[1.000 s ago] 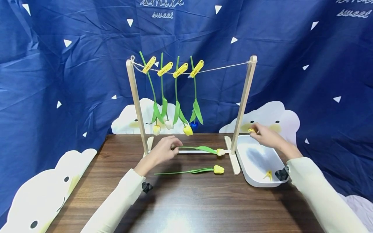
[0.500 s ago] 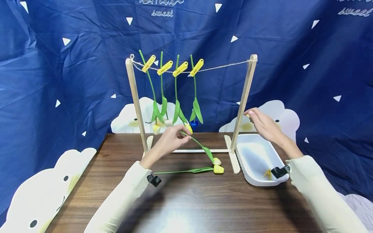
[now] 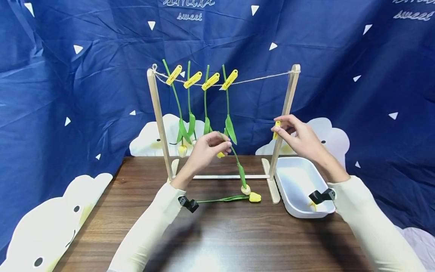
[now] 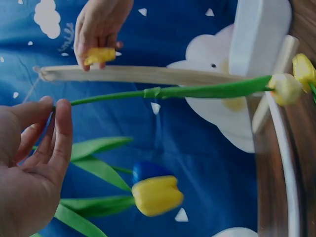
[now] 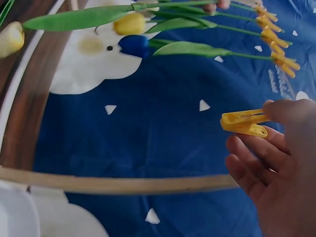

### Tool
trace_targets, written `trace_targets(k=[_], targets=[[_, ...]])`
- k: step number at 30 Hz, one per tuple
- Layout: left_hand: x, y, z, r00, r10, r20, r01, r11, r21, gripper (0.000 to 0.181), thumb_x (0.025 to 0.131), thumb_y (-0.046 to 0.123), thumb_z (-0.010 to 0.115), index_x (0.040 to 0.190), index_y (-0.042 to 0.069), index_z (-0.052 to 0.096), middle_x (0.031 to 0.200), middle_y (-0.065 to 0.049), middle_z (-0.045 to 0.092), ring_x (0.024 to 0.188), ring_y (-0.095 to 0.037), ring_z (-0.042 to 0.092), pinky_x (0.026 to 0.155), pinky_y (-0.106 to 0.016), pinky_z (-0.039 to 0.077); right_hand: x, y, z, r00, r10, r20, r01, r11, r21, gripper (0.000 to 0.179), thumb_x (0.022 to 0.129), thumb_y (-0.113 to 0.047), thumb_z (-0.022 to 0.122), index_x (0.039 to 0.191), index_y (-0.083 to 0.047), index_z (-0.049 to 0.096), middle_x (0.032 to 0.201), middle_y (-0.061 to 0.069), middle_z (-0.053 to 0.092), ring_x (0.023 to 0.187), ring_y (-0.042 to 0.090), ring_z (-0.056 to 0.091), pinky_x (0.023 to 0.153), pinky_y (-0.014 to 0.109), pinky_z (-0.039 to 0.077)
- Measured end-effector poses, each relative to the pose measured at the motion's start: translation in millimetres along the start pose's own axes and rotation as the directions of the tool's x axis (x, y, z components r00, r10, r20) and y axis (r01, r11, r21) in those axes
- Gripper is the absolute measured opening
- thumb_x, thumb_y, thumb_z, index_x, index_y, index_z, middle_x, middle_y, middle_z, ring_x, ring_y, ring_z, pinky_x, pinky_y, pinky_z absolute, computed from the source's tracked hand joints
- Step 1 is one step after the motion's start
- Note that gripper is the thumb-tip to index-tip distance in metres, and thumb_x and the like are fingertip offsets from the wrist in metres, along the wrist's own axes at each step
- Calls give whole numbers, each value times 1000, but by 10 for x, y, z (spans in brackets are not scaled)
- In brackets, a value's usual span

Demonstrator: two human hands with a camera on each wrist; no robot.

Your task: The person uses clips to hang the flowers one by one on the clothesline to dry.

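My left hand [image 3: 211,150] pinches the stem of an artificial tulip [image 3: 242,175] between thumb and fingertips; its pale yellow-white bloom [image 4: 285,89] hangs low, near the table. By the right post, my right hand [image 3: 300,136] holds a yellow clothespin [image 5: 244,122] between thumb and fingers. Several yellow clothespins [image 3: 230,79] fix upside-down tulips to the string [image 3: 261,78], with a blue bloom [image 5: 133,46] and a yellow bloom [image 4: 157,195] among them. My left hand covers part of these in the head view. Another yellow tulip [image 3: 255,197] lies on the table.
A wooden frame [image 3: 287,102] with a white crossbar [image 3: 217,176] holds the string. To its right stands a white tray [image 3: 289,204] with a yellow clothespin [image 3: 312,206] inside, partly hidden by the wrist camera. A blue curtain [image 3: 357,94] hangs behind the brown table [image 3: 224,234].
My left hand has raised the tulip from the crossbar, and its bloom now hangs down. My right hand has brought the clothespin from above the tray leftward and up to the right post.
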State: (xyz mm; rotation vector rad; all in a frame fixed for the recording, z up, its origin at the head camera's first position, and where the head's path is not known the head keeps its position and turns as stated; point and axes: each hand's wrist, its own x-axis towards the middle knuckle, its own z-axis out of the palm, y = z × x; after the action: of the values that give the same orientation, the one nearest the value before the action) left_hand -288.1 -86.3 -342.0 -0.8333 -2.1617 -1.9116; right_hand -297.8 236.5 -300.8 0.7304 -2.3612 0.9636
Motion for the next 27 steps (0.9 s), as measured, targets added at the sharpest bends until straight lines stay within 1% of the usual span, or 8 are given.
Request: trace_targets(k=[4,9,13,17,19,22,25,27], targets=[[115,149,63,996,89,-11,-90,993,-79,15,104,7,68,111,-5,71,105,-27,75,83,-16,76,81,-38,66,97,-116,-20,1000,-16,-19,16,1000,18,29,103,-15,73,130,-8,70,102,8,77,85,1,64,78,11,49],[273,338,175,989,143,-39,-147,981,-129,20,107,8,64,116,-9,70,112,-25,75,84,-14,73,82,-32,64,215,-234,-46,999,-34,-32,35,999,39,31,102,-15,73,133,-8,70,106,9,76,92,-6,63,82,11,49],[401,438,275,984,162,-70,-170,977,-128,21,108,13,63,118,-4,71,111,-18,77,91,-14,73,85,-34,63,305,-338,-55,998,-29,-58,31,998,47,32,103,-17,73,133,-8,71,109,11,76,95,-9,62,82,11,48],[521,463,367,981,182,-69,-193,957,-218,20,112,16,55,122,1,65,100,-7,77,94,-14,76,90,-41,64,402,-422,-60,997,-23,-79,28,998,62,34,102,-17,74,134,-8,70,111,10,75,96,-7,62,80,12,48],[564,471,418,983,171,-66,-183,939,-292,20,114,16,52,124,3,62,92,-3,73,88,-14,76,89,-40,65,448,-446,-66,996,-16,-88,23,997,74,34,102,-18,74,135,-10,70,111,9,75,96,-5,63,80,13,48],[620,488,500,987,140,-75,-158,912,-378,23,114,17,50,128,2,60,83,1,63,75,-12,67,78,-30,63,502,-475,-82,994,-19,-108,29,995,95,33,102,-18,74,135,-12,71,112,9,75,97,-3,64,81,14,49],[667,515,570,990,105,-93,-135,895,-426,28,114,15,50,133,-2,61,81,3,55,69,-11,52,65,-21,51,553,-501,-103,992,-19,-122,34,992,119,33,102,-18,74,134,-12,71,112,3,75,99,-1,65,82,14,49],[698,529,596,990,103,-92,-134,881,-455,31,114,12,49,137,-6,60,82,4,54,69,-11,47,61,-21,42,585,-522,-117,992,-18,-125,35,990,137,33,102,-17,74,134,-11,71,111,-2,74,100,0,65,83,15,49]])
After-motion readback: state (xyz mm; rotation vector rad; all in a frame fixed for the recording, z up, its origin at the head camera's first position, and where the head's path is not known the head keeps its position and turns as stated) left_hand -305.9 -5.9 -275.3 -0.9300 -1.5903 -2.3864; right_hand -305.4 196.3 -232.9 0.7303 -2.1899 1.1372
